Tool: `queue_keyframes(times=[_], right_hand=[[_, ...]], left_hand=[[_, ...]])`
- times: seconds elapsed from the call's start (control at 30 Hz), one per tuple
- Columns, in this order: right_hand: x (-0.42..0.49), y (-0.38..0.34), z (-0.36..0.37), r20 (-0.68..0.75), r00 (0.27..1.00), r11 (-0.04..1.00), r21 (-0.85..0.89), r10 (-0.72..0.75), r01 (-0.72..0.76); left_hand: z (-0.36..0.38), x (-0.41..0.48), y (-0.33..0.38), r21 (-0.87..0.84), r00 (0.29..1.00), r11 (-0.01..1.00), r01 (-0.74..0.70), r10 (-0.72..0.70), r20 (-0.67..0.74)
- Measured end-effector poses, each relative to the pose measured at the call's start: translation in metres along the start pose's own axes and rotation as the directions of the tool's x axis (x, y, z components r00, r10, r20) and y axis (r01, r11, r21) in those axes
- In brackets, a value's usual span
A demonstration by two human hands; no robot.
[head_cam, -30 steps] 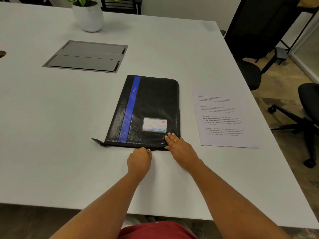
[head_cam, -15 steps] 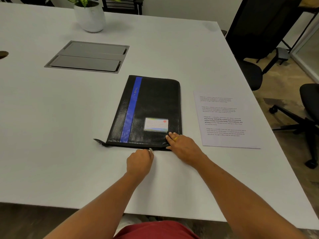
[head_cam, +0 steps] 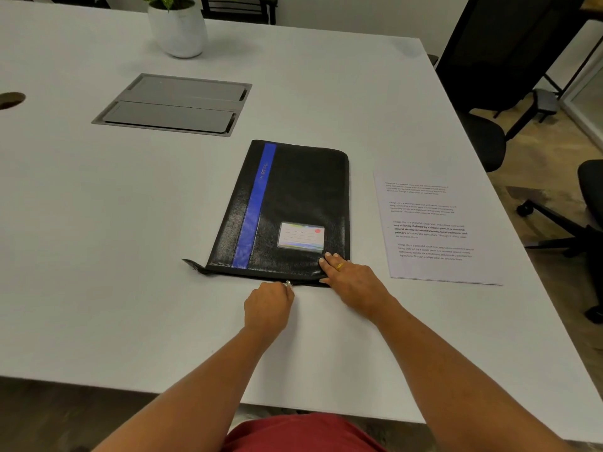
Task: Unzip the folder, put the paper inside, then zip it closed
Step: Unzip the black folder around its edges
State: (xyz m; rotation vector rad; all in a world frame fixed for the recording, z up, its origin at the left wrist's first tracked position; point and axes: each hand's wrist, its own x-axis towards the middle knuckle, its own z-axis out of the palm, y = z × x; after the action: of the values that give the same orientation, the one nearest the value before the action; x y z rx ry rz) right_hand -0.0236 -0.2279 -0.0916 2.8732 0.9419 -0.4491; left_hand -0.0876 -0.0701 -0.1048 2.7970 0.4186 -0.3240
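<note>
Here, the left hand (head_cam: 268,305) pinches the zip pull (head_cam: 288,283) at its fingertips, fingers curled tight on the small metal tab; the right hand (head_cam: 354,282), just beside it, lies with straight fingers pressed flat on the folder's (head_cam: 293,197) nearest corner, pinning it to the table (head_cam: 98,256); the folder stretches directly ahead of both hands, its long axis running away from them and leaning slightly rightward at the far end, blue stripe following that line; its zipped short edge faces the hands, so the track runs crosswise, from under the right hand out past the left hand to a loose tail (head_cam: 191,265); the pull sits partway along, nearer the right hand's corner than the tail; how much of the zip is open cannot be told; the coming pull likely travels sideways along that edge, away from the bracing hand; the left hand is best placed for it; the paper (head_cam: 434,230) waits beyond the right hand, flat, apart from the folder, its long axis roughly parallel.
</note>
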Motion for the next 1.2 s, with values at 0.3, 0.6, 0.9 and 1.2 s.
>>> queue_keyframes(times=[0.3, 0.6, 0.9, 1.2], right_hand=[[0.0, -0.001, 0.003, -0.047, 0.999, 0.999, 0.048, 0.006, -0.004], [0.0, 0.001, -0.002, -0.029, 0.999, 1.0, -0.011, -0.014, 0.014], [0.001, 0.001, -0.007, -0.011, 0.997, 0.993, -0.092, -0.074, 0.072], [0.004, 0.003, 0.006, -0.179, 0.98, 0.987, -0.149, -0.083, 0.056]], left_hand=[[-0.004, -0.001, -0.002, -0.006, 1.0, 1.0, 0.002, -0.002, 0.003], [-0.005, -0.001, -0.001, 0.029, 1.0, 1.0, 0.001, -0.001, 0.014], [-0.007, -0.004, -0.002, 0.01, 1.0, 1.0, 0.014, -0.014, 0.012], [-0.008, -0.004, -0.006, 0.03, 1.0, 0.999, 0.018, -0.018, 0.006]])
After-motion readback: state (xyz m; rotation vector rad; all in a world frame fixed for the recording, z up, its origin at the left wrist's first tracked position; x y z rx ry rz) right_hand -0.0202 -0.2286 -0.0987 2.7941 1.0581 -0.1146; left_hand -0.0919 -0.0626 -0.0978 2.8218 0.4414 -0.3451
